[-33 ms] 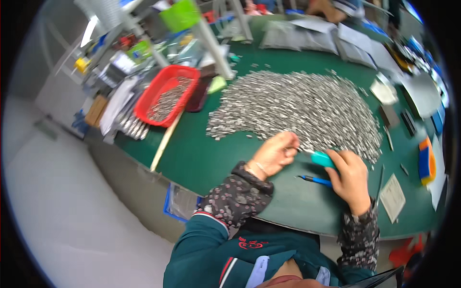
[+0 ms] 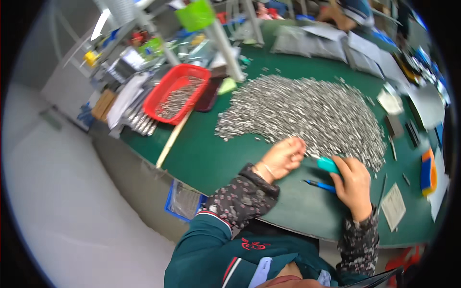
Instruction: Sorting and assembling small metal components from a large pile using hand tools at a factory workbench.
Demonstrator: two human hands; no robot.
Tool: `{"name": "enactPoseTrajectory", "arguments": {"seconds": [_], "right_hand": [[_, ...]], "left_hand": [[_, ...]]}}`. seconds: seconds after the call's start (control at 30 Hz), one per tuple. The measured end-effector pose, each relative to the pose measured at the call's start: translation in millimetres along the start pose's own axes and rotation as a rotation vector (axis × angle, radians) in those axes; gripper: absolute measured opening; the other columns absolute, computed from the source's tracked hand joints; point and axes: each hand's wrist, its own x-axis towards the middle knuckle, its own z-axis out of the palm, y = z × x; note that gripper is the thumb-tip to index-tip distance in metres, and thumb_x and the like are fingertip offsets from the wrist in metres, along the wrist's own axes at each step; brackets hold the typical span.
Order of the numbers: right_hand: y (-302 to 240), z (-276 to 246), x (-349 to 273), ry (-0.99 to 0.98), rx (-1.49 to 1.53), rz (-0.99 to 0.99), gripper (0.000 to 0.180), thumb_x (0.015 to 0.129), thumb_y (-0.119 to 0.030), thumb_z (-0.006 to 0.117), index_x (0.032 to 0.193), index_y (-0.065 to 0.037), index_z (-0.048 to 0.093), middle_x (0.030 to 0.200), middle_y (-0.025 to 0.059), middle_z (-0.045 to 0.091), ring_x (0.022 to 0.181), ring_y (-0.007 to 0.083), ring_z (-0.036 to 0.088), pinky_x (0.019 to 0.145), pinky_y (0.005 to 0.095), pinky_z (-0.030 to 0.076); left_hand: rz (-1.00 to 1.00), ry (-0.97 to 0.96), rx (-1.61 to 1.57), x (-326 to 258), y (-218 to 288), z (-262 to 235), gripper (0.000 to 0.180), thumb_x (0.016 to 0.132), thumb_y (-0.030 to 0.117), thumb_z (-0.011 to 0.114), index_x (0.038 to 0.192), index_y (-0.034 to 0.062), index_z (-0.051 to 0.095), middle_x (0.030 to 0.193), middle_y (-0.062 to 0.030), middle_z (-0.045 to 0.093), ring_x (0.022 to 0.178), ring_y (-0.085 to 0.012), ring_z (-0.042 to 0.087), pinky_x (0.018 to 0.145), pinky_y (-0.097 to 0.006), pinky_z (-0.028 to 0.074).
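Observation:
My left hand [image 2: 283, 157] is closed in a pinch at the near edge of a broad heap of small silvery metal pieces [image 2: 302, 105]. Whatever it pinches is too small and blurred to name. In my right hand [image 2: 354, 182] is a teal-handled tool [image 2: 328, 165]. Its thin, pale tip points left at the fingertips of my left hand; whether they touch I cannot tell. Just below that tool, a blue pen-like tool with a dark tip [image 2: 321, 186] lies on the green table [image 2: 297, 206], partly behind my right fingers.
A red basket [image 2: 152, 103] holding more metal pieces stands at the left, above a wooden strip [image 2: 174, 139]. Grey bags [image 2: 312, 45] line the far side. On the right lie a paper slip [image 2: 394, 206], an orange-and-blue block [image 2: 426, 173] and a dark block [image 2: 394, 126].
The whole view has shifted slightly, so everything sits a little farther right and lower. My hands keep nearly the same pose, with the teal-handled tool still in the right one.

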Motion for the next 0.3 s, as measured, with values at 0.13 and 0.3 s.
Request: {"name": "enactPoseTrajectory", "arguments": {"seconds": [0.13,0.3], "right_hand": [[-4.0,-2.1,-3.0,-0.03,-0.016,-0.004,0.035,0.061,-0.007,0.062,0.096,-0.004,0.056,0.076,0.0108,0.05,0.069,0.0275,0.05,0.061,0.0353,0.04],[-7.8,1.1,1.6,-0.053,-0.012,-0.004,0.036,0.061,-0.006,0.062,0.097,-0.003,0.056,0.079,0.0132,0.052,0.073,0.0292,0.051,0.064,0.036,0.041]], "left_hand": [[-0.087,0.099,0.122,-16.6,17.8,13.0,0.017,0.087,0.019,0.044,0.094,0.0038,0.049,0.065,0.0004,0.044,0.044,-0.0035,0.031,0.034,-0.015,0.021],[0.48,0.443,0.54,-53.0,149.0,-28.0,0.017,0.08,0.021,0.053,0.087,0.0046,0.053,0.07,-0.003,0.052,0.047,-0.0069,0.04,0.036,-0.022,0.031]]}}
